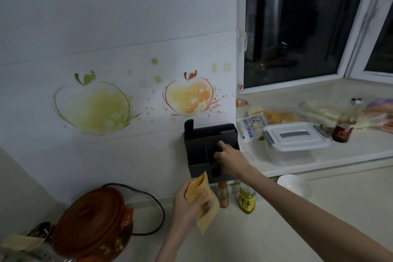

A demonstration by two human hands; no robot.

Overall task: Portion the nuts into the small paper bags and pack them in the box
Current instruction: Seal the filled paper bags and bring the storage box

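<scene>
My left hand point(187, 204) holds a small yellow-brown paper bag point(203, 202) upright above the counter, thumb pressed on its front. My right hand point(230, 158) reaches forward into a black wall-mounted holder point(195, 153) and its fingers curl round a black handle point(215, 169) that stands in the holder's front slot. Another black handle point(188, 127) sticks up from the holder's back left corner. A clear plastic box with a white lid and grey clips point(294, 141) sits on the window ledge to the right. No nuts are visible.
A brown clay pot point(95, 223) with a black cord stands at the lower left. Two sauce bottles point(246, 198) stand under the holder. A white bowl point(294, 184) sits beside them. Food packets and a dark bottle point(343, 125) crowd the ledge below the window.
</scene>
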